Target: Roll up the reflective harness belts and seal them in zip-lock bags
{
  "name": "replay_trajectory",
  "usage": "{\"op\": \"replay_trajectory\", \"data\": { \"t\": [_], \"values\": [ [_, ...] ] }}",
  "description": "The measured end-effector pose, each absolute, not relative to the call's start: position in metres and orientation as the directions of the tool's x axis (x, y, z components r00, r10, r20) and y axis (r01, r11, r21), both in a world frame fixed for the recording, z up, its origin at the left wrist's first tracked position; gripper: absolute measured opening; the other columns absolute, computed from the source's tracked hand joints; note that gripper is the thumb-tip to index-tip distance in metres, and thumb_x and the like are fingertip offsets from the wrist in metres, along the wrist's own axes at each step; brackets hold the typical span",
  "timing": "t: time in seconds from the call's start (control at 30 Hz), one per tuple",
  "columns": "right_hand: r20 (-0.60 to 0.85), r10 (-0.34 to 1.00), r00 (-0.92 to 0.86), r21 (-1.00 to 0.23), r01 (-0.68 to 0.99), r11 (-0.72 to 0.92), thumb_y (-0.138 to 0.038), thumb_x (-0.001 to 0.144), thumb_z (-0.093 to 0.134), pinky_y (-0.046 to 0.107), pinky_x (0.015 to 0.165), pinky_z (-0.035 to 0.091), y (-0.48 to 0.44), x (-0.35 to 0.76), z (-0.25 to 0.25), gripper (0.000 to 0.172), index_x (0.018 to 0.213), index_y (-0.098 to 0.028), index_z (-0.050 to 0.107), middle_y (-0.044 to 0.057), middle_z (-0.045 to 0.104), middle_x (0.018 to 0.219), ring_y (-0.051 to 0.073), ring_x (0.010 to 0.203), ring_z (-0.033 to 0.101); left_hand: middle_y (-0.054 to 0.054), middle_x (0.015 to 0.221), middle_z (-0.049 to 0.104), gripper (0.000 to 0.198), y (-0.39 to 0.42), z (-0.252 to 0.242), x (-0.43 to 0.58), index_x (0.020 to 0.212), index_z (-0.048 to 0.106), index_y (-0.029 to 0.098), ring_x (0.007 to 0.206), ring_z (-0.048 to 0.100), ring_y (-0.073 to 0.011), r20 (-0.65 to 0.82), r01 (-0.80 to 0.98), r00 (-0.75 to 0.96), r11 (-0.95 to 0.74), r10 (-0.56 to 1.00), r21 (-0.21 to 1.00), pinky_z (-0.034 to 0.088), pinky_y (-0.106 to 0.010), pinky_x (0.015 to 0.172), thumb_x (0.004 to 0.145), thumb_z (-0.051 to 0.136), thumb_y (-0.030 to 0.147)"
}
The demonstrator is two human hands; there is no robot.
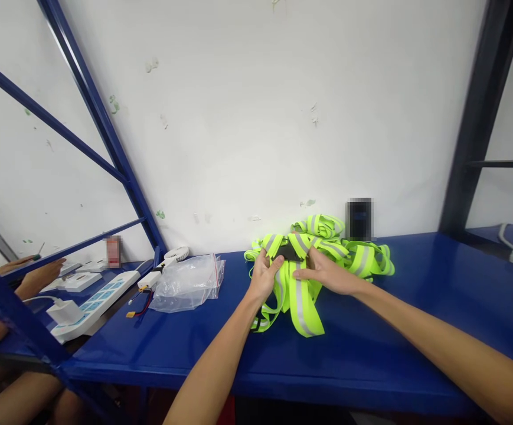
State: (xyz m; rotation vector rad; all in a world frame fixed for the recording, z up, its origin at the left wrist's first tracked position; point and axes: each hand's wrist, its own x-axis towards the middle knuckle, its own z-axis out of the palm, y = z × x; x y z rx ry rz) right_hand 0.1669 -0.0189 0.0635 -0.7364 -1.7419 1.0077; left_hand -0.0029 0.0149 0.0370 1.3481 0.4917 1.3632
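Observation:
A heap of neon-yellow reflective vest straps point(327, 248) with grey stripes lies on the blue shelf point(371, 348) against the white wall. My left hand point(265, 273) grips the straps at the left of a black patch point(288, 252), thumb on top. My right hand point(327, 273) pinches the straps just right of that patch, fingers closed on the fabric. Loose strap ends hang toward me between my forearms.
A clear zip bag point(188, 282) lies left of the straps, with a small white fan point(175, 254) behind it. A white power strip point(99, 301) and cables sit further left, where another person's hand point(39, 276) rests. Blue rack posts point(105, 130) frame the shelf.

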Motion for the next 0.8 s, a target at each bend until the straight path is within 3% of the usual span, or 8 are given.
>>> {"op": "replay_trajectory", "data": {
  "t": [0.17, 0.33, 0.5, 0.67, 0.73, 0.8],
  "values": [
    [0.374, 0.868, -0.326, -0.927, -0.131, 0.351, -0.037, 0.085, 0.054, 0.044, 0.087, 0.053, -0.017, 0.166, 0.064, 0.042, 0.126, -0.027, 0.056, 0.007, 0.067, 0.111, 0.027, 0.106, 0.062, -0.012, 0.122, 0.063, 0.060, 0.014, 0.038, -0.005, 0.128, 0.050, 0.021, 0.116, 0.058, -0.0291, 0.466, -0.322, 0.208, -0.390, 0.860, 0.863, 0.047, -0.040, 0.096, 0.075, 0.074, 0.037],
    [0.399, 0.865, -0.305, -0.907, 0.005, 0.420, -0.034, 0.083, 0.058, 0.038, 0.067, 0.056, -0.021, 0.165, 0.070, 0.048, 0.131, -0.025, 0.054, 0.003, 0.066, 0.082, 0.022, 0.072, 0.063, -0.008, 0.121, 0.064, 0.054, 0.012, 0.033, -0.003, 0.125, 0.053, 0.024, 0.122, 0.053, -0.0258, 0.487, -0.318, 0.116, -0.432, 0.866, 0.844, 0.040, -0.039, 0.105, 0.077, 0.073, 0.035],
    [0.584, 0.773, -0.247, -0.755, 0.187, 0.629, -0.036, 0.087, 0.056, 0.044, 0.088, 0.050, -0.023, 0.169, 0.069, 0.049, 0.135, -0.028, 0.051, 0.005, 0.066, 0.099, 0.026, 0.092, 0.063, -0.006, 0.129, 0.059, 0.049, 0.017, 0.027, -0.001, 0.124, 0.054, 0.024, 0.127, 0.049, -0.0247, 0.435, -0.371, 0.100, -0.372, 0.895, 0.851, 0.036, -0.037, 0.107, 0.078, 0.070, 0.034],
    [0.579, 0.793, -0.190, -0.750, 0.256, 0.610, -0.035, 0.089, 0.053, 0.046, 0.079, 0.052, -0.022, 0.168, 0.063, 0.047, 0.135, -0.027, 0.051, 0.006, 0.068, 0.089, 0.027, 0.077, 0.063, -0.007, 0.123, 0.062, 0.049, 0.010, 0.045, -0.001, 0.115, 0.060, 0.020, 0.124, 0.050, -0.0285, 0.447, -0.510, 0.235, -0.282, 0.863, 0.813, 0.039, -0.038, 0.104, 0.081, 0.056, 0.056],
    [0.630, 0.757, -0.173, -0.716, 0.247, 0.653, -0.032, 0.089, 0.051, 0.046, 0.086, 0.050, -0.019, 0.167, 0.061, 0.041, 0.129, -0.028, 0.055, 0.007, 0.067, 0.103, 0.028, 0.089, 0.063, -0.007, 0.119, 0.063, 0.053, 0.006, 0.053, -0.001, 0.111, 0.061, 0.020, 0.121, 0.052, -0.0291, 0.457, -0.490, 0.264, -0.290, 0.850, 0.822, 0.040, -0.039, 0.102, 0.082, 0.050, 0.063],
    [0.686, 0.708, -0.170, -0.671, 0.229, 0.705, -0.029, 0.089, 0.048, 0.046, 0.097, 0.045, -0.015, 0.166, 0.061, 0.036, 0.123, -0.029, 0.059, 0.006, 0.062, 0.118, 0.028, 0.108, 0.057, -0.005, 0.116, 0.064, 0.047, 0.003, 0.059, -0.002, 0.108, 0.060, 0.021, 0.118, 0.054, -0.0279, 0.442, -0.464, 0.278, -0.284, 0.853, 0.839, 0.040, -0.038, 0.101, 0.083, 0.051, 0.060]
  ]
}}
